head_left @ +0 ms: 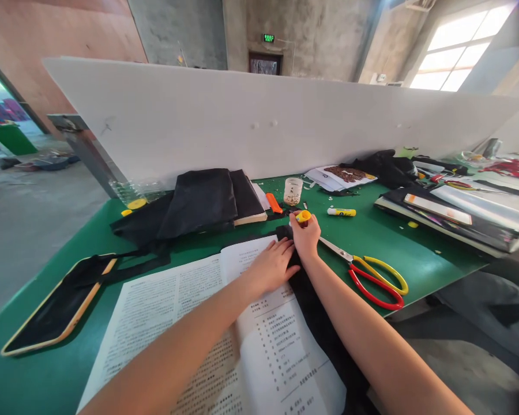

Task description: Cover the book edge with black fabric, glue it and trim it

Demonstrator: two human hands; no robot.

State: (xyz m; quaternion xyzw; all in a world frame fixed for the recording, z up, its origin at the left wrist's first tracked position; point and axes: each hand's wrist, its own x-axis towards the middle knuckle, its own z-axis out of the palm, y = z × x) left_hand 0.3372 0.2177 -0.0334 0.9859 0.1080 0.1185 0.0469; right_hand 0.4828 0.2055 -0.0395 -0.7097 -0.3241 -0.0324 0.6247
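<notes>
My left hand [271, 266] lies flat with fingers stretched out on the upper right corner of an open printed book [207, 323], its fingertips reaching the black fabric [315, 323] beside the page. My right hand [305, 235] is closed around a yellow-capped glue stick [303, 216], held tip-down over the top end of that black fabric strip. Red and yellow scissors [374, 276] lie just right of my right wrist.
On the green table [384, 242] are a folded black cloth stack [207, 202], a wood-framed black board [56, 305], a second glue stick [341, 212], an orange cutter [274, 203], a small plastic cup [293, 191] and papers. A white partition [242, 115] stands behind.
</notes>
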